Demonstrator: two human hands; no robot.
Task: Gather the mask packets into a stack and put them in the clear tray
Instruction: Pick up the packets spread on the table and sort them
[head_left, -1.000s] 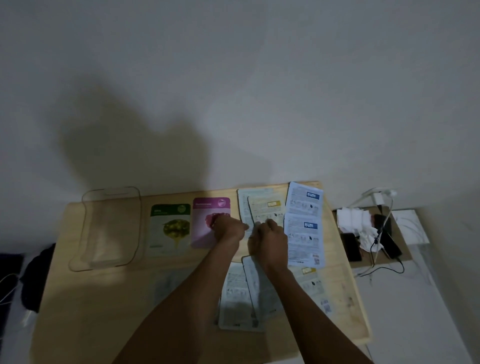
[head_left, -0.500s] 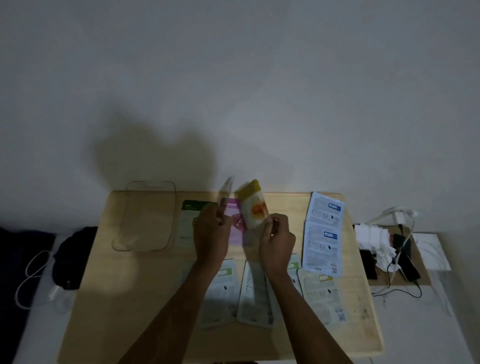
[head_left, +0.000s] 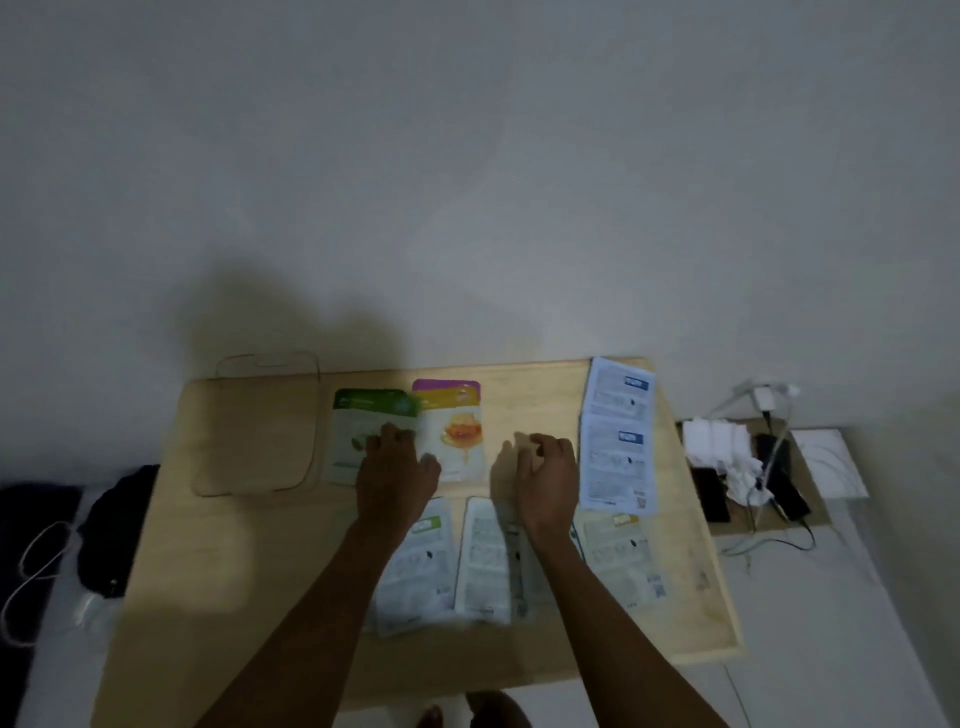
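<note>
Clearly the slick packets may slide apart while being gathered, since the left hand lies flat, grip open, on the green packet with the orange packet overlapping a purple one; the right hand hovers loosely curled, empty. Roughly eight packets lie scattered on the counter; one clear tray waits empty at left.

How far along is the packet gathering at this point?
Early. A small pile has started: the yellow packet lies on the purple packet. The left hand rests on the green packet; the right hand holds nothing. The clear tray is empty, other packets lie spread.
</note>
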